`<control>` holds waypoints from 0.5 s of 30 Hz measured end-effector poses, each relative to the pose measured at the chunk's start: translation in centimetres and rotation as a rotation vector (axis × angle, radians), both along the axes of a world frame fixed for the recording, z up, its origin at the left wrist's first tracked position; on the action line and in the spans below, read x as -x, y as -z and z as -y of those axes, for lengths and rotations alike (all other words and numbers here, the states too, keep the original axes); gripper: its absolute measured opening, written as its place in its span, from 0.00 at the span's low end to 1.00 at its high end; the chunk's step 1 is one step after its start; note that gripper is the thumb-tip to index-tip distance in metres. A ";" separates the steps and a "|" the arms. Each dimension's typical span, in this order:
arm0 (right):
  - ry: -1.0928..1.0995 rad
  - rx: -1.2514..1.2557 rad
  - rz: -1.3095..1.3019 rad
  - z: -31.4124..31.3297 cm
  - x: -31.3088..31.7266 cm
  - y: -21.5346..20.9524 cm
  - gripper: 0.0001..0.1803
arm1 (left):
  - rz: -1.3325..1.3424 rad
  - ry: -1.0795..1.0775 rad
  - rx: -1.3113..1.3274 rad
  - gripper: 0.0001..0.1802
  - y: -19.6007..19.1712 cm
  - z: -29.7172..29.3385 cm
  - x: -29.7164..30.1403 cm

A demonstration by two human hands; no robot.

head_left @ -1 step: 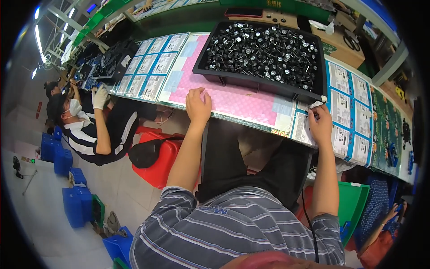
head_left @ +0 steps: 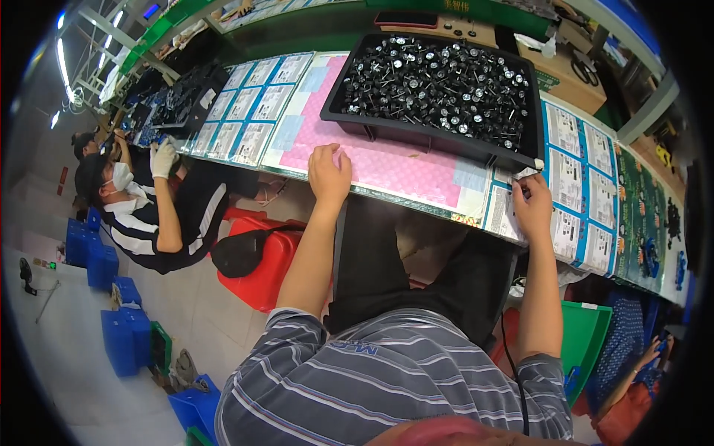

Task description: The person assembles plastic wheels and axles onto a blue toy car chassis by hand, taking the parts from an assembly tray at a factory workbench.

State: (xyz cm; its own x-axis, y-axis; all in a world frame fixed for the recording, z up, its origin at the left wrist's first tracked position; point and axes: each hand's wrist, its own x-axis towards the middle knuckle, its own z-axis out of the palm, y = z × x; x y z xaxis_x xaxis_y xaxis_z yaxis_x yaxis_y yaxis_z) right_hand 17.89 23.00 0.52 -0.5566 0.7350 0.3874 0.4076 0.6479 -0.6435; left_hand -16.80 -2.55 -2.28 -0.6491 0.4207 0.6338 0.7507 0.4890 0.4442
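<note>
Resting at the near edge of the bench (head_left: 286,152) in the head view, the left hand (head_left: 330,177) lies on a pink sheet (head_left: 387,165), loosely open, its fingers bent forward and the thumb a little apart. The right hand (head_left: 532,207) lies near the tray's near right corner, over printed sheets (head_left: 564,169); its fingers curl inward around a dark spot, and whether it grips something cannot be told.

The black tray (head_left: 446,142) stands beyond and between both hands, set aslant on the bench and partly over the pink sheet. It is filled with small black parts (head_left: 439,83), many with shiny silver heads. Behind its right end are a carton (head_left: 567,80) and scissors (head_left: 585,72).

To the left, a black cap (head_left: 239,254) lies on a red stool (head_left: 256,286), and a seated co-worker raises a white-gloved hand (head_left: 163,159). A green crate (head_left: 584,334) stands below the bench at right.
</note>
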 end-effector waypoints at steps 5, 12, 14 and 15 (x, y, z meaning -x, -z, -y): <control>0.029 0.010 0.009 0.4 0.2 -0.7 0.07 | 0.004 0.018 -0.027 0.11 -0.3 -0.2 0.0; 0.079 0.014 0.053 0.2 0.3 -0.1 0.08 | 0.025 0.069 -0.041 0.11 -0.2 0.0 -0.2; 0.075 -0.009 0.071 0.2 0.5 -0.3 0.08 | 0.015 0.060 -0.025 0.11 -0.4 0.0 -0.2; 0.076 -0.010 0.078 0.1 0.6 -0.4 0.08 | 0.021 0.061 -0.027 0.11 -0.4 0.0 -0.2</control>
State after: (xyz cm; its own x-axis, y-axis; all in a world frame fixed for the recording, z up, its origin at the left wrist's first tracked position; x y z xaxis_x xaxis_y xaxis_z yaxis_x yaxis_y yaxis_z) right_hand 17.25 22.86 0.95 -0.5286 0.7721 0.3528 0.5043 0.6199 -0.6012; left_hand -16.63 -2.58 -1.85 -0.6364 0.4428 0.6316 0.7688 0.4306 0.4728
